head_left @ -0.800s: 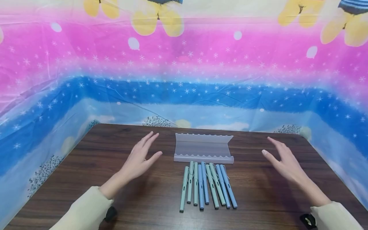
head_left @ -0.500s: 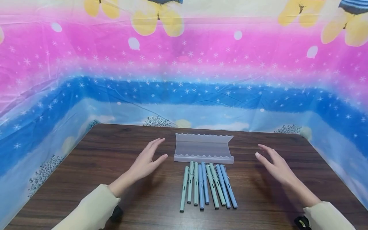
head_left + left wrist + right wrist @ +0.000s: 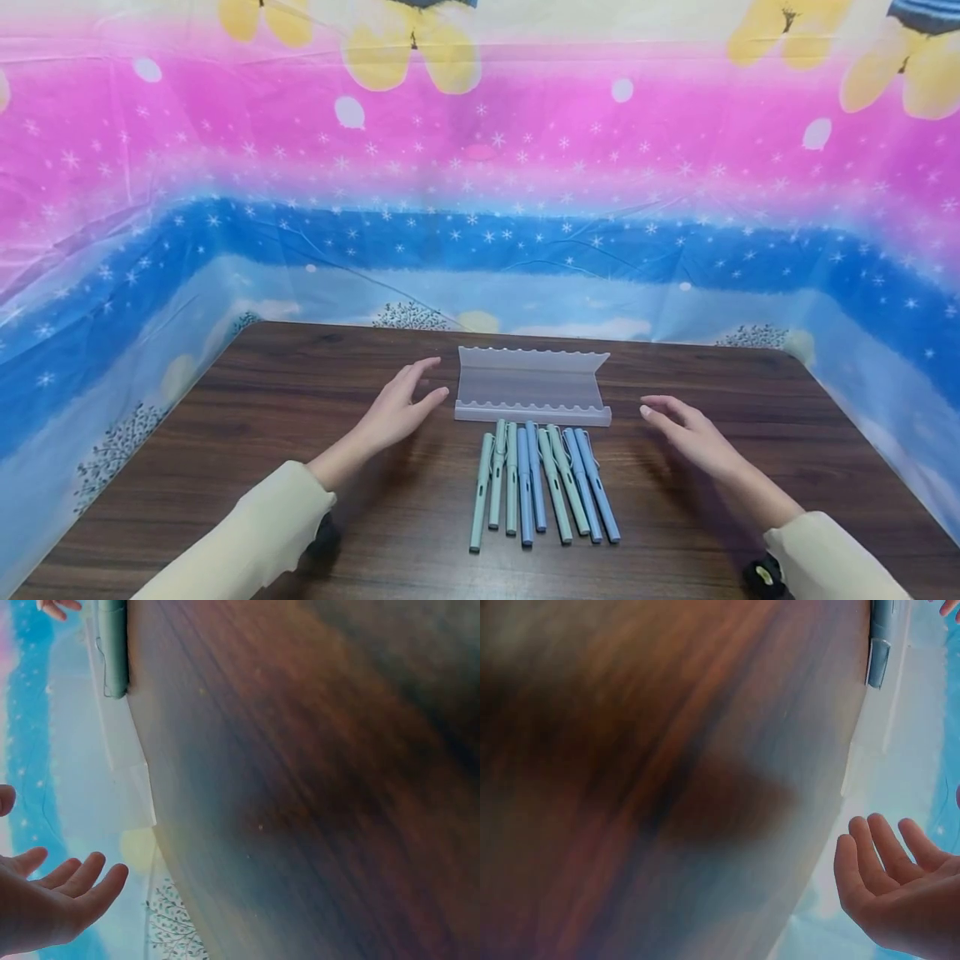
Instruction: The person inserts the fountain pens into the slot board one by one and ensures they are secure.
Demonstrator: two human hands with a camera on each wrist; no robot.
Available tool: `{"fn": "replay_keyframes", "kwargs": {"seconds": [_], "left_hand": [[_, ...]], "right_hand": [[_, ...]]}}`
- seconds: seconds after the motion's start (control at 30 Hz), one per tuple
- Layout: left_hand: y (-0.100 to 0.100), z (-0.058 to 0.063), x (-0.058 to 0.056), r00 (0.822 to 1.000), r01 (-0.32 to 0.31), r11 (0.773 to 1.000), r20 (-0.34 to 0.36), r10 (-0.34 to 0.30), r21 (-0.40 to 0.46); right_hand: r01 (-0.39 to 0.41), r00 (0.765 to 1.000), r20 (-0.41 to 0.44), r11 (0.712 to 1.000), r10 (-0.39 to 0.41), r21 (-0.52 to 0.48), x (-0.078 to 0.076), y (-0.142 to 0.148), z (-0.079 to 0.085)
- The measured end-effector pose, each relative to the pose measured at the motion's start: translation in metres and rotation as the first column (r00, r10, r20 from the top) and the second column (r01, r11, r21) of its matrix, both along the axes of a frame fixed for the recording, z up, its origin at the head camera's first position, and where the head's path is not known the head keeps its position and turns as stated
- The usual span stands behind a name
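Over the table left of centre, my left hand (image 3: 396, 410) reaches forward, fingers relaxed and thumb apart, holding nothing. Its fingertips are close to the left end of a frosted translucent pen rack (image 3: 528, 383) with scalloped edges. My right hand (image 3: 693, 433), also holding nothing, hovers to the right of the rack, its fingers gently bent. In front of the rack lies a row of capped pens, green ones (image 3: 482, 493) and blue ones (image 3: 597, 487), with their clip ends toward the rack. A green pen (image 3: 114, 649) tops the left wrist view; a blue pen (image 3: 880, 645) shows in the right wrist view.
The dark wood-grain table (image 3: 262, 400) carries the rack and pens. A printed cloth (image 3: 480, 233) in pink and blue hangs around its back and sides. Both forearms, in pale sleeves (image 3: 247, 533), come in from the front corners.
Both hands have moved inward toward the rack, the left to the right and the right to the left and lower. The rack and pens have stayed put.
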State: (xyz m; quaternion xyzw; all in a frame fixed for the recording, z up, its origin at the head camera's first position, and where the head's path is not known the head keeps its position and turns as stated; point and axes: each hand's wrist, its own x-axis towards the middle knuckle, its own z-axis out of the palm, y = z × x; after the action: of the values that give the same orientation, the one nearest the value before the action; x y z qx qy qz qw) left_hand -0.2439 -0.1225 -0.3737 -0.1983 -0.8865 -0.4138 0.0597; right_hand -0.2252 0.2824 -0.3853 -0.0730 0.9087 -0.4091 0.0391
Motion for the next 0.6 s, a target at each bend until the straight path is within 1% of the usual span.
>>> {"fn": "replay_keyframes", "kwargs": {"seconds": [0.13, 0.23, 0.37, 0.53, 0.6], "left_hand": [[0.001, 0.000, -0.005, 1.000, -0.008, 1.000, 0.012, 0.007, 0.014], [0.003, 0.000, -0.009, 1.000, -0.019, 1.000, 0.023, 0.019, 0.017], [0.006, -0.002, -0.015, 0.999, -0.034, 0.999, 0.019, 0.033, 0.016], [0.011, -0.002, -0.020, 0.999, -0.047, 0.999, -0.003, 0.047, 0.025], [0.013, -0.002, -0.021, 0.999, -0.047, 0.998, -0.012, 0.048, 0.029]], "right_hand": [[-0.006, 0.998, 0.061, 0.998, 0.010, -0.055, -0.004, -0.002, -0.004], [0.002, 0.996, 0.085, 0.998, 0.003, -0.060, -0.007, -0.006, -0.008], [0.011, 0.992, 0.123, 0.997, -0.001, -0.075, -0.010, -0.013, -0.011], [-0.035, 0.992, 0.114, 0.996, 0.045, -0.086, -0.011, -0.022, -0.013], [-0.042, 0.993, 0.107, 0.996, 0.051, -0.083, -0.011, -0.025, -0.013]]}}
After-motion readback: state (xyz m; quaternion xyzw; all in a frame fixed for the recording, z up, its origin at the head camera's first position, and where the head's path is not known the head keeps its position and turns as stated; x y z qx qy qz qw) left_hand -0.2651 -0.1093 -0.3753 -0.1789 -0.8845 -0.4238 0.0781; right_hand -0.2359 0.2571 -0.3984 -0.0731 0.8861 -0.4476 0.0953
